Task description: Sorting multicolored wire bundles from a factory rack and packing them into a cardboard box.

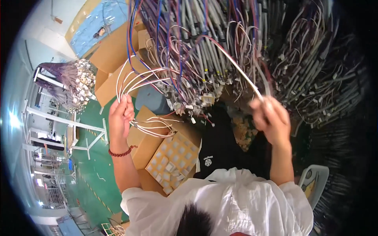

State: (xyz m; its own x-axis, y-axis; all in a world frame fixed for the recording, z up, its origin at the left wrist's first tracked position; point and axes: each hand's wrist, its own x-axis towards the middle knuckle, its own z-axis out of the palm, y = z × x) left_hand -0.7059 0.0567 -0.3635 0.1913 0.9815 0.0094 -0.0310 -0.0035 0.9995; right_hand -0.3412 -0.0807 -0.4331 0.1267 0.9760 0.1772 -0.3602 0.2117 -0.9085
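Note:
My left hand (123, 115) is raised and closed around a bunch of thin white wires (143, 75). The wires loop up from the fist toward the hanging bundles, and their lower ends stick out below the hand. At the right, my right hand (272, 120) is smeared by motion, with its fingers curled in. A pale wire strand with a reddish edge (238, 67) runs from its fingers up to the left, and the hand appears to grip it. Before both hands hangs a dense mass of wire harnesses (201, 29) with grey sleeves and small white connectors at their ends.
Below the wires stands an opened cardboard box with a tan gridded insert (183, 145) and small white pieces. Behind it are a blue-grey bin (151, 101) and another open carton (112, 49). A rack of harnesses (65, 80) stands left. A pale plastic tray (323, 177) is at the lower right.

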